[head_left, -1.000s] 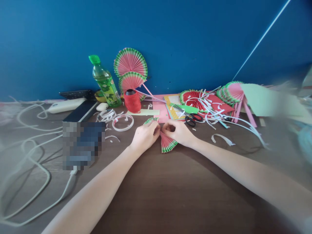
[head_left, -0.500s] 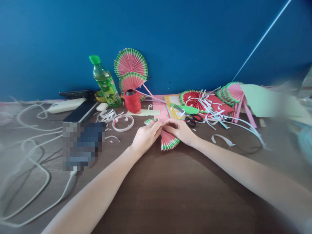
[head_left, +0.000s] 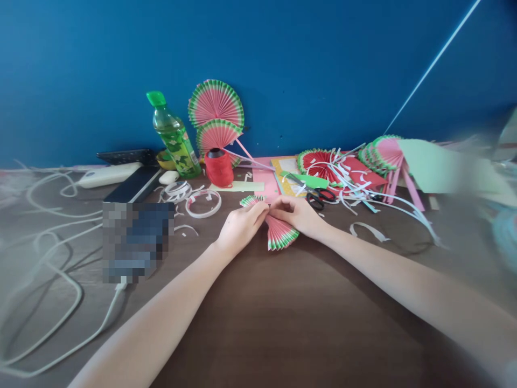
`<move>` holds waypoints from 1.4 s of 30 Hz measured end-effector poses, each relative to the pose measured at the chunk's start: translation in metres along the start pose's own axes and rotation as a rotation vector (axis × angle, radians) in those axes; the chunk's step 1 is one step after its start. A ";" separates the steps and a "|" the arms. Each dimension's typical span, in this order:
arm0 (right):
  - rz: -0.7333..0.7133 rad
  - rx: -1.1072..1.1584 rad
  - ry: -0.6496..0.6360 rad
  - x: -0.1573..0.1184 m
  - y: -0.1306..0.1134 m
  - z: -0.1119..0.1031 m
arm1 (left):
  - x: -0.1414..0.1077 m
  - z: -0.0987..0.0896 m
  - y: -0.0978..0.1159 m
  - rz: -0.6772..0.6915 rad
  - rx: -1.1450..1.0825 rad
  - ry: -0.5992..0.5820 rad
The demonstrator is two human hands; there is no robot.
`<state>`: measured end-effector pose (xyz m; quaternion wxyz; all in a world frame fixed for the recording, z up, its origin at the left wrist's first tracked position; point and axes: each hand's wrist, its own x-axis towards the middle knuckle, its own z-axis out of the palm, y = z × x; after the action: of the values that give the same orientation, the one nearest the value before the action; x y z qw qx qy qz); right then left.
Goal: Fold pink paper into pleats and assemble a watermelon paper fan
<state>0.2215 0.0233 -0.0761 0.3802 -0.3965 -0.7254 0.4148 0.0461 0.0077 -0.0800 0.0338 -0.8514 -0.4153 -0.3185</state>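
Two hands (head_left: 241, 222) (head_left: 299, 216) held one fan (head_left: 281, 234). There was one bottle (head_left: 176, 141), one spool (head_left: 219, 170) and one pair of scissors (head_left: 316, 191).

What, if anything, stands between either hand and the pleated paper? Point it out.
Nothing visible: the left hand and right hand both hold the paper near its narrow middle. The scissors lie beyond the right hand, not between.

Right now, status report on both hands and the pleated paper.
Left hand and right hand pinching pleated paper near its middle. Near end fanned, green-edged. Scissors close by right hand.
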 end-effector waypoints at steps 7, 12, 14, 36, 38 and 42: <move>-0.048 0.025 -0.007 -0.001 0.001 0.000 | 0.003 -0.004 0.001 -0.187 -0.242 -0.078; -0.091 -0.083 0.025 -0.001 0.002 0.001 | 0.003 -0.007 0.002 -0.218 -0.336 -0.078; -0.101 -0.147 0.049 0.000 0.003 0.001 | 0.003 -0.007 0.002 -0.233 -0.370 -0.073; -0.142 -0.368 0.155 -0.001 0.008 0.002 | 0.006 -0.010 0.000 -0.290 -0.545 -0.134; -0.138 -0.362 0.151 0.000 0.008 0.003 | 0.007 -0.009 0.000 -0.309 -0.627 -0.141; -0.126 -0.358 0.138 0.000 0.009 0.003 | 0.008 -0.009 -0.001 -0.354 -0.757 -0.146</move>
<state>0.2216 0.0259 -0.0854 0.3775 -0.4392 -0.7832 0.2265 0.0445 0.0108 -0.0680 -0.3659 -0.7397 -0.4101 -0.3883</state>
